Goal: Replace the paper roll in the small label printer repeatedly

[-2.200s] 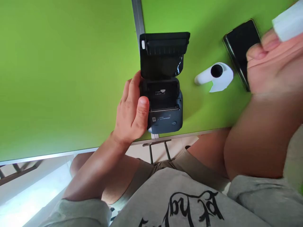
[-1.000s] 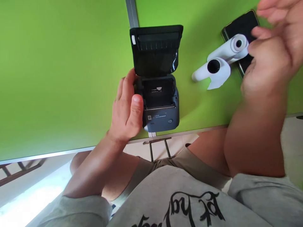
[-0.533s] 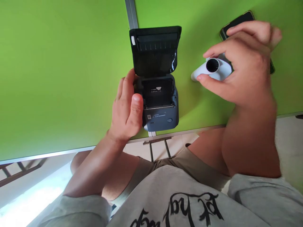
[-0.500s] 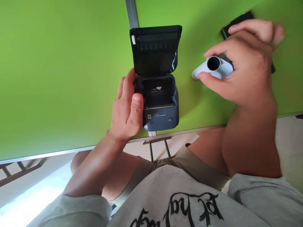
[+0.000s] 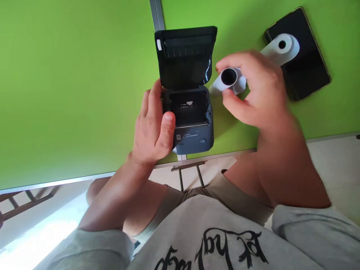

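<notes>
A dark grey label printer (image 5: 194,140) stands at the table's front edge with its black lid (image 5: 184,60) raised. The compartment is bare apart from a small printed label inside. My left hand (image 5: 153,129) is wrapped round the printer's left side, thumb at the front corner. To the right of the printer, my right hand (image 5: 253,88) grips a white paper roll (image 5: 216,87) between thumb and fingers. The roll's dark hollow core faces up, and it is apart from the printer.
On the green table (image 5: 70,86), a black tablet or phone (image 5: 305,63) lies at the right. A second white roll (image 5: 292,48) with a small core is on or beside it. A metal strip (image 5: 156,15) runs behind the printer.
My right hand has moved left with the white roll, closer to the printer. The second roll and most of the black device have come into sight. My left hand stays on the printer.
</notes>
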Demonstrator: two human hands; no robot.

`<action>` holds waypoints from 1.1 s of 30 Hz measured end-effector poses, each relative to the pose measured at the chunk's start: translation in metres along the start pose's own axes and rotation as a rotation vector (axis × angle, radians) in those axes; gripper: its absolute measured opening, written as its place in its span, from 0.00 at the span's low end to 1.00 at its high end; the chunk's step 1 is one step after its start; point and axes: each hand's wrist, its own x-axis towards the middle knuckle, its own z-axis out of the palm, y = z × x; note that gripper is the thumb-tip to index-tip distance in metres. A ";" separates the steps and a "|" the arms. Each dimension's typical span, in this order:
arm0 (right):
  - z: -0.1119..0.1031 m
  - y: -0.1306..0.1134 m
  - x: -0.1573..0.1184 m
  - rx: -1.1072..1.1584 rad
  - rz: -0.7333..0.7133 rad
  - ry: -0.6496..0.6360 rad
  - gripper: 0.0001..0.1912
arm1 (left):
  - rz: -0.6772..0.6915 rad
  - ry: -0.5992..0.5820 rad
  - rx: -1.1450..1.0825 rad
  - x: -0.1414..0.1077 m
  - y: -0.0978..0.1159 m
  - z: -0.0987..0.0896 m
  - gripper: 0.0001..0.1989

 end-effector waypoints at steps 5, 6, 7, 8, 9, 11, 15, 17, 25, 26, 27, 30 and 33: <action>0.011 0.007 -0.003 -0.095 0.047 0.030 0.25 | 0.037 -0.006 0.055 0.001 0.002 0.000 0.36; 0.010 0.007 -0.003 -0.110 0.052 0.020 0.25 | 0.032 -0.006 0.052 0.002 0.002 0.000 0.37; 0.010 0.007 -0.003 -0.121 0.040 0.012 0.25 | 0.025 -0.007 0.046 0.002 0.003 0.000 0.37; 0.008 0.006 -0.003 -0.124 0.022 0.014 0.25 | 0.020 -0.007 0.038 0.002 0.003 0.000 0.37; 0.007 0.005 -0.003 -0.115 -0.001 0.028 0.26 | 0.016 -0.009 0.032 0.002 0.003 0.000 0.38; 0.006 0.003 -0.002 -0.034 -0.018 0.092 0.29 | 0.020 -0.012 0.033 0.002 0.003 0.000 0.37; 0.012 -0.001 0.004 0.225 -0.019 0.338 0.27 | 0.034 0.005 0.026 0.002 0.001 0.001 0.37; 0.015 -0.005 0.008 0.286 -0.015 0.427 0.24 | 0.027 0.009 0.008 0.002 0.001 0.001 0.36; 0.021 -0.047 0.010 0.155 -0.102 0.243 0.12 | 0.047 0.000 -0.003 0.000 -0.003 0.000 0.35; 0.023 -0.051 0.009 0.130 -0.106 0.175 0.12 | 0.071 0.006 -0.004 0.000 -0.005 0.000 0.35; 0.026 -0.053 0.008 0.102 -0.100 0.119 0.12 | 0.099 0.011 -0.009 0.000 -0.006 0.000 0.36; 0.033 -0.054 0.005 0.100 -0.101 0.055 0.14 | 0.059 0.009 0.005 0.000 -0.007 0.001 0.35; 0.038 -0.050 0.006 0.169 -0.100 0.071 0.16 | 0.057 0.011 -0.012 0.000 -0.005 0.000 0.35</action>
